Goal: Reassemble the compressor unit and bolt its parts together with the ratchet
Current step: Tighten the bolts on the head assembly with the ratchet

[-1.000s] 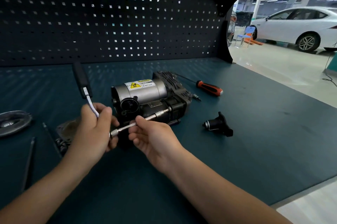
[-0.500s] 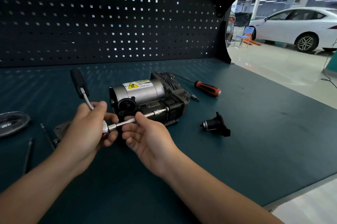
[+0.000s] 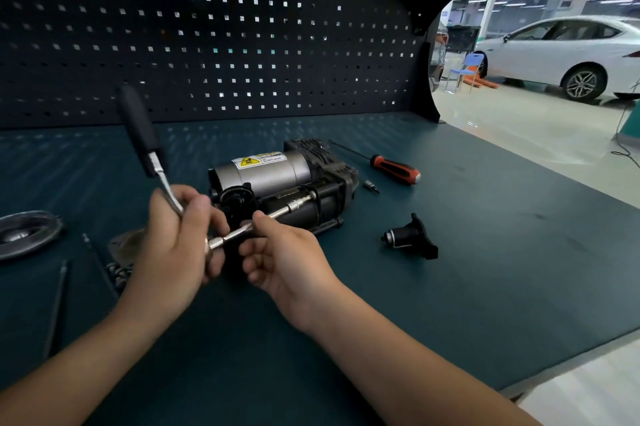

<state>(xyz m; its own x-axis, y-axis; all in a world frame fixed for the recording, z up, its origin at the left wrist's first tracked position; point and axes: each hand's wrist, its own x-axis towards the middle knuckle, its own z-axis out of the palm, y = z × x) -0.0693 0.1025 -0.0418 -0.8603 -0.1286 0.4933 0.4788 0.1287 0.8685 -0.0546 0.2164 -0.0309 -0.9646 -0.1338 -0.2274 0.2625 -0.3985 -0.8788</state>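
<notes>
Left hand (image 3: pixel 176 245): yours, clenched round the ratchet (image 3: pixel 138 129) neck.
Right hand (image 3: pixel 287 259): yours, pinching the extension (image 3: pixel 294 206).
Compressor (image 3: pixel 270 176): mid-tabletop (image 3: pixel 450 287), just beyond your hands; extension's far end at its near side.

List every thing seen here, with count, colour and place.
compressor: 1, silver and black, bench centre
ratchet: 1, chrome, black handle, in both hands
screwdriver: 1, orange-black handle, behind compressor, right
bit: 1, metal, beside screwdriver
part: 1, black, right of compressor
disc: 1, grey, bench left
rods: 2, dark, bench left
bench: 1, teal
pegboard: 1, black, behind bench
car: 1, white, far right
chair: 1, blue, beside car
left hand: 1, grips ratchet
right hand: 1, pinches ratchet extension
</notes>
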